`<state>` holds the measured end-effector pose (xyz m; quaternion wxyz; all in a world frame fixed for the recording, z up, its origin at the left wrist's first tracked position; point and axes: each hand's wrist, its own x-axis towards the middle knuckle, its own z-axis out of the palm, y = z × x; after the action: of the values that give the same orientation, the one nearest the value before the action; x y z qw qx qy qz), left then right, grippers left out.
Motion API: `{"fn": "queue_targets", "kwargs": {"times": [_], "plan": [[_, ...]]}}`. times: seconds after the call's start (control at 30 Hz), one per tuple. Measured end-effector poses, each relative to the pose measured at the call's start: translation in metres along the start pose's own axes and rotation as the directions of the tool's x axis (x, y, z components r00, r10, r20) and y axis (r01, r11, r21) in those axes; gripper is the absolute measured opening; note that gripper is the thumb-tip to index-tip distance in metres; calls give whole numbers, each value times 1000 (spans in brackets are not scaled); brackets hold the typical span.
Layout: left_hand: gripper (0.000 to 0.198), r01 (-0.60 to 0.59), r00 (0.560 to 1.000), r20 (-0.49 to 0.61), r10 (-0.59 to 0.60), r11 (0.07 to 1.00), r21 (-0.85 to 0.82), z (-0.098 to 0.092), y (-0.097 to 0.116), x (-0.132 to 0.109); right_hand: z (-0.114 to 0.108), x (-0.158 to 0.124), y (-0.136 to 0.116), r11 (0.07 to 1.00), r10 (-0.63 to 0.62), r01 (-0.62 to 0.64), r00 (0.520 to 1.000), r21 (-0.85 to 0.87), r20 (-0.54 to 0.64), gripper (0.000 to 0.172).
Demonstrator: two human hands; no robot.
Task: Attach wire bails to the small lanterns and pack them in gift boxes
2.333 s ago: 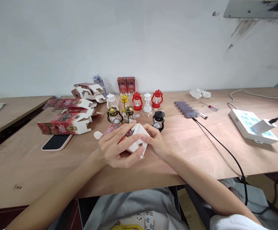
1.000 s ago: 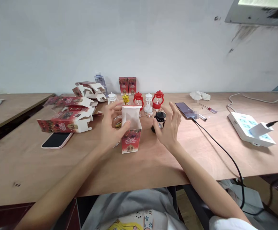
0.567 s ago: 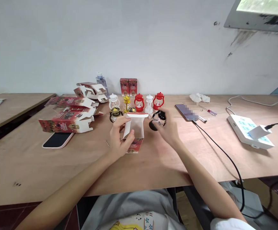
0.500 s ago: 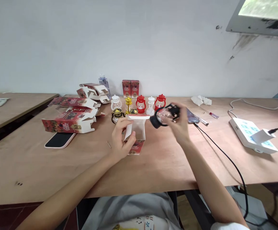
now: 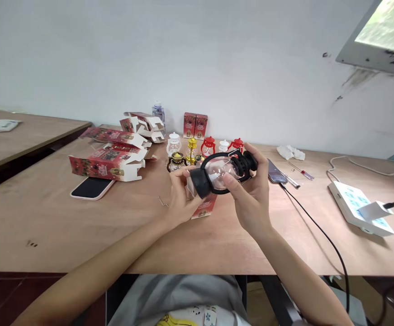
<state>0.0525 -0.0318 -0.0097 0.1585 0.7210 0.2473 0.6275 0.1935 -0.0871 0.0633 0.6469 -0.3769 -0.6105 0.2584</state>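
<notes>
My right hand (image 5: 254,194) grips a small black lantern (image 5: 217,172) with a clear globe by its top end, the thumb pressed on the globe. The lantern lies tilted nearly sideways, its base pointing left over an open red box (image 5: 205,209). Around the left side of that box, my left hand (image 5: 181,199) is closed, its thumb close to the lantern's base. The lantern covers most of the box's opening. Behind them stand several lanterns, among them a white one (image 5: 174,145), a gold one (image 5: 192,151), a red one (image 5: 208,147) and a bronze one (image 5: 176,161).
Opened red cartons (image 5: 105,163) lie at left, partly over a phone (image 5: 91,188). Two closed red boxes (image 5: 195,125) and a bottle (image 5: 159,115) stand by the wall. At right are another phone (image 5: 276,172), a screwdriver (image 5: 305,174), crumpled tissue (image 5: 291,152) and a power strip (image 5: 356,208).
My right hand has brought the black lantern left and down, over the box and close to my left hand. The view has shifted slightly.
</notes>
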Motion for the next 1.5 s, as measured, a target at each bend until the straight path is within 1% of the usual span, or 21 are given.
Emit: {"fn": "queue_targets", "kwargs": {"times": [0.03, 0.13, 0.2, 0.3, 0.37, 0.43, 0.5, 0.57, 0.77, 0.87, 0.93, 1.0, 1.03, 1.1, 1.2, 1.27, 1.33, 1.4, 1.5], "plan": [[48, -7, 1000, -6, 7, 1000, -2, 0, 1, 0, 0, 1, 1, 999, -6, 6, 1000, -38, -20, 61], [48, -29, 1000, -2, 29, 1000, -4, 1, 1, 0, -1, 2, 5, 993, -39, 36, 999, -117, -28, 59], [46, -26, 1000, 0, 26, 1000, -15, 2, -1, 0, -2, 3, 9, 981, -69, 62, 997, -182, -34, 62], [46, -9, 1000, -13, 9, 999, -37, 3, -6, 1, -2, 6, 13, 963, -66, 64, 998, -261, 1, 71], [46, -22, 1000, -5, 21, 999, -47, 4, -9, 0, -4, 9, 13, 944, -55, 66, 997, -324, 45, 71], [48, -64, 998, 13, 65, 997, -46, 5, -12, 0, -5, 12, 12, 913, -40, 84, 992, -400, 118, 64], [54, -103, 994, 27, 104, 994, -35, 5, -15, -1, -5, 15, 9, 881, -1, 102, 977, -462, 212, 56], [60, -119, 992, 30, 120, 993, -16, 5, -16, -2, -5, 19, 9, 858, 31, 110, 964, -502, 265, 51], [65, -153, 986, 62, 154, 988, -12, 8, -16, -2, -11, 28, 21, 779, 122, 90, 949, -621, 290, 28], [68, -171, 982, 85, 170, 985, 11, 7, -14, -2, -14, 31, 24, 737, 107, 138, 943, -662, 315, 24], [70, -177, 978, 121, 170, 983, 46, 5, -13, -1, -16, 33, 24, 729, 101, 180, 926, -661, 364, 18], [69, -179, 971, 173, 164, 981, 76, 2, -11, -1, -18, 34, 23, 738, 112, 212, 897, -640, 427, 4], [69, -183, 966, 199, 163, 979, 91, 1, -11, -1, -19, 34, 24, 749, 114, 218, 887, -625, 447, 5], [71, -203, 958, 230, 173, 973, 110, -1, -10, -1, -21, 35, 26, 790, 98, 197, 895, -581, 436, 15], [73, -225, 951, 247, 187, 965, 135, -1, -11, -2, -27, 36, 31, 891, 60, 104, 938, -441, 342, 29], [74, -228, 950, 249, 187, 962, 148, -1, -12, -3, -31, 37, 32, 944, 46, 54, 955, -325, 292, 36], [74, -224, 953, 242, 182, 962, 156, -1, -13, -4, -33, 38, 31, 971, 32, 30, 966, -237, 256, 37], [70, -219, 953, 245, 176, 963, 160, -1, -14, -4, -33, 40, 29, 983, 38, 5, 972, -182, 234, 36], [59, -218, 949, 267, 170, 962, 162, -2, -16, -4, -33, 44, 30, 992, 94, -67, 960, -109, 265, 42]]}}
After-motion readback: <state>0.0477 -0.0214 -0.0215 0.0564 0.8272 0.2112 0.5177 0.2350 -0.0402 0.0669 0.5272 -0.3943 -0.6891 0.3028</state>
